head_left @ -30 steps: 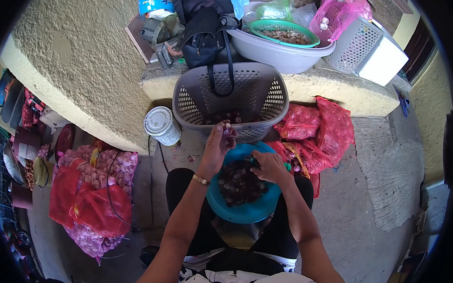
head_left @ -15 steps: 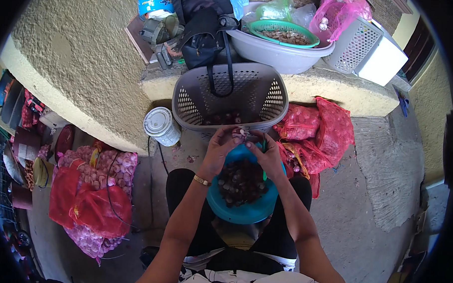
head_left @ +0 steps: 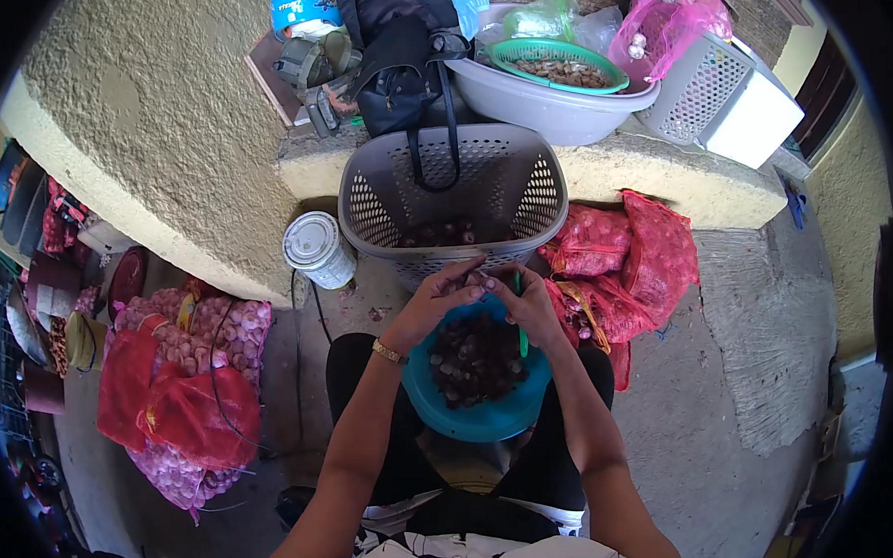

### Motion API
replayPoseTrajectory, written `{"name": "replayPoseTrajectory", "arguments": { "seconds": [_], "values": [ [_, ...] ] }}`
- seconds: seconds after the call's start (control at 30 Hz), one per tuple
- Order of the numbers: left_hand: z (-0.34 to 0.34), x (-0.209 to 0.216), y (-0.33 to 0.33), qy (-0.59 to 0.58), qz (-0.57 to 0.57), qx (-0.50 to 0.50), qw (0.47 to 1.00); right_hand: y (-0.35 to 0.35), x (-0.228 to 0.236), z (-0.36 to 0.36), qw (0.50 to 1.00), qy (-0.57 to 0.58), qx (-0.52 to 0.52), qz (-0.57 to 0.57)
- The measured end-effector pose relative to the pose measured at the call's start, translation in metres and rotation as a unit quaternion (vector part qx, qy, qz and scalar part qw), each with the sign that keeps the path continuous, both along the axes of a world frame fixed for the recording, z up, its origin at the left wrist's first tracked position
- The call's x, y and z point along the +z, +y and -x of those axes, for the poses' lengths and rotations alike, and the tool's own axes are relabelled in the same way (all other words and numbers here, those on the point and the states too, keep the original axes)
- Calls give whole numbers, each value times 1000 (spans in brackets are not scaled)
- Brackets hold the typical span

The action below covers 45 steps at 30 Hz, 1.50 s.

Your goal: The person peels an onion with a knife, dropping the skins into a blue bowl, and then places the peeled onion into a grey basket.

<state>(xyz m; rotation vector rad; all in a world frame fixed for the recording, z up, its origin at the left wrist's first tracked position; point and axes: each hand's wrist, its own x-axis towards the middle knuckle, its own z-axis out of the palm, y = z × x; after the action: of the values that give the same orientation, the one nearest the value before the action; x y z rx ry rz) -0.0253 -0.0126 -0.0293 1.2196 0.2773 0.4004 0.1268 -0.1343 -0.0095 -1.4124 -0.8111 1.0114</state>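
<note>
Both my hands meet above the near rim of a turquoise basin [head_left: 473, 428], fingertips close together. My left hand [head_left: 446, 297] is closed, pinching a small red onion that my fingers mostly hide. In my right hand [head_left: 530, 307] is a green-handled knife [head_left: 521, 331], its handle pointing down past the palm; its blade cannot be made out. That hand's thumb and fingers touch the onion too. Below them, small dark red onions [head_left: 473, 364] fill the basin, which sits between my knees. Just beyond stands a grey perforated basket [head_left: 448, 242] with several more onions at its bottom.
Red mesh sacks of onions [head_left: 653, 271] lie right of the basket. A white lidded can [head_left: 319, 250] stands left of it, and a garlic-like sack [head_left: 233, 326] lies farther left. On the ledge are a black bag [head_left: 402, 86], a lilac tub [head_left: 560, 121] and a green strainer [head_left: 611, 86].
My hands have dropped slightly and drawn closer together. The onion, visible in my left fingertips before, is now mostly covered by fingers.
</note>
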Motion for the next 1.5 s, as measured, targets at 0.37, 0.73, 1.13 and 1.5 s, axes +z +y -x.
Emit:
{"name": "replayPoseTrajectory", "arguments": {
  "seconds": [0.37,0.73,1.13,1.5],
  "values": [
    [-10,-14,-6,25,-68,234,970,2,-39,17,994,25,-64,-89],
    [-6,-3,-14,100,-317,237,913,4,-29,43,912,-385,-80,-113],
    [-7,0,-22,131,-426,243,862,5,-28,46,899,-421,-81,-88],
    [-5,-1,-21,149,-523,256,800,4,-17,53,898,-435,-64,-21]
  ]
}}
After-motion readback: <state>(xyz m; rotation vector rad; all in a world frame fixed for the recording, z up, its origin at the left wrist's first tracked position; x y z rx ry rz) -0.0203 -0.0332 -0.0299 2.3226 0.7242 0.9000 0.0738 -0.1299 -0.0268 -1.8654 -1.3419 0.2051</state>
